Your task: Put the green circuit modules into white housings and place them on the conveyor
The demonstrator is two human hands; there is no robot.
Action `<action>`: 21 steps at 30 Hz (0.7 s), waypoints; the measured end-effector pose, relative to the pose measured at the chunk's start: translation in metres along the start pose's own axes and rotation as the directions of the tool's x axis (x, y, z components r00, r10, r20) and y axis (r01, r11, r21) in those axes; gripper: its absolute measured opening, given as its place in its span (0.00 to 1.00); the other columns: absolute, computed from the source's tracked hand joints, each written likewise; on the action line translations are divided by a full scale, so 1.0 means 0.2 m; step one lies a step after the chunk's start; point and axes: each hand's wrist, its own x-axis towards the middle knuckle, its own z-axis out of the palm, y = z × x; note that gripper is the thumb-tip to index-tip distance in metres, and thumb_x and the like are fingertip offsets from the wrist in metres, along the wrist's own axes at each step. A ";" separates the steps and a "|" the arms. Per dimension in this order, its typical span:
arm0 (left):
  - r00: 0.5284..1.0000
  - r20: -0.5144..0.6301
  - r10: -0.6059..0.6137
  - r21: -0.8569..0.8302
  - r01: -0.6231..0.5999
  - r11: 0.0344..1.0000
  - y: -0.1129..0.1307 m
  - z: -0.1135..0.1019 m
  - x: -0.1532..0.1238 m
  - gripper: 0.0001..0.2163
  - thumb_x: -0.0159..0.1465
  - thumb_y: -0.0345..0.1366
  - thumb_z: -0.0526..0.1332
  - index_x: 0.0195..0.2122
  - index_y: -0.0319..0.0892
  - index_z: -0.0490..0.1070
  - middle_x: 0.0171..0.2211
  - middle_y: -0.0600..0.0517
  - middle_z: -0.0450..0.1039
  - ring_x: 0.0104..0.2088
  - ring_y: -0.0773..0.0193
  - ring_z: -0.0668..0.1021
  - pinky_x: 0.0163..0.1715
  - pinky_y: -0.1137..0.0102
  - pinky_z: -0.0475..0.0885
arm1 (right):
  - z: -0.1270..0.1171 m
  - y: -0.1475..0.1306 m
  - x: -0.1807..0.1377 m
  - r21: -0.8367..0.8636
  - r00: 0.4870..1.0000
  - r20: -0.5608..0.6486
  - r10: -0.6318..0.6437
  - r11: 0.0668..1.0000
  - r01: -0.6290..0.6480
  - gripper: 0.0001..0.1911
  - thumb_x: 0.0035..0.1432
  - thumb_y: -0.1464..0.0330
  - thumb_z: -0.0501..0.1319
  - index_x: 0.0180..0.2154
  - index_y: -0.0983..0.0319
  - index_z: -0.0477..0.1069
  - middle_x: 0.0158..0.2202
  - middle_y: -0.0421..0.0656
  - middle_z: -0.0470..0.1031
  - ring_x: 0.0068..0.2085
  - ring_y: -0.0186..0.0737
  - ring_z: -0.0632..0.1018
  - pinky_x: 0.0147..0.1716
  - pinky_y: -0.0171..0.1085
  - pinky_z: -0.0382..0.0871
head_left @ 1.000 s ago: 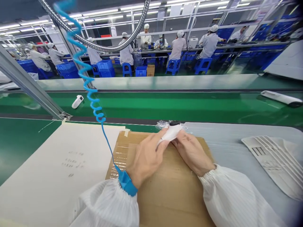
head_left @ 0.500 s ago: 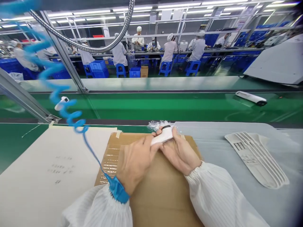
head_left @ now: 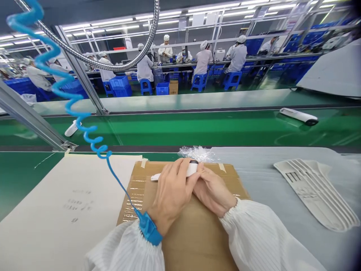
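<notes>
The left hand (head_left: pixel 172 195) and the right hand (head_left: pixel 211 186) sit close together on a piece of cardboard (head_left: pixel 197 241). Their fingers are clamped on a small white gadget (head_left: pixel 191 169) with a black top. The left fingers (head_left: pixel 180 169) wrap over it, and the right fingers (head_left: pixel 201 175) press on its other side. Its white tip pokes out to the left, near the top edge of the cardboard. I cannot tell if the gadget touches the cardboard.

Clear plastic wrap (head_left: pixel 197 153) lies just past the gadget, at that top edge. A big paper sheet (head_left: pixel 67 199) lies to the left of the cardboard. A gray mat (head_left: pixel 254 162) lies to the right, with a white ribbed plastic part (head_left: pixel 313 192) on it. A blue curly cord (head_left: pixel 121 186) runs up from a blue wrist band (head_left: pixel 150 228) and passes left of the left hand.

There is open cardboard below the hands, between the white sleeves (head_left: pixel 262 237). Past the far edge of the green worktop (head_left: pixel 28 173), a green belt (head_left: pixel 197 128) runs across.
</notes>
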 end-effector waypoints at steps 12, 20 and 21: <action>0.826 0.297 -0.479 -0.365 0.562 0.742 -0.05 -0.06 0.03 0.24 0.72 0.52 0.41 0.30 0.43 0.67 0.21 0.54 0.70 0.17 0.67 0.69 0.20 0.72 0.62 | -0.05 -0.07 0.01 0.020 0.997 -0.018 -0.074 0.997 0.075 0.19 0.63 0.51 0.59 0.48 0.55 0.76 0.51 0.44 0.78 0.57 0.44 0.73 0.64 0.49 0.62; 0.744 0.560 -0.366 -0.654 0.667 0.357 -0.06 -0.08 0.04 0.22 0.64 0.58 0.55 0.35 0.42 0.64 0.23 0.56 0.67 0.13 0.76 0.59 0.13 0.77 0.48 | -0.07 -0.04 0.03 -0.087 0.992 -0.012 -0.125 0.989 0.123 0.21 0.63 0.50 0.60 0.47 0.58 0.77 0.56 0.47 0.76 0.59 0.47 0.74 0.63 0.49 0.63; 0.773 0.544 -0.327 -0.691 0.633 0.350 -0.07 -0.08 0.04 0.21 0.63 0.57 0.59 0.38 0.42 0.64 0.25 0.56 0.68 0.14 0.76 0.60 0.14 0.78 0.50 | -0.07 -0.05 0.04 -0.090 0.993 -0.030 -0.112 0.990 0.109 0.22 0.62 0.50 0.60 0.48 0.58 0.77 0.57 0.47 0.76 0.58 0.47 0.74 0.63 0.49 0.64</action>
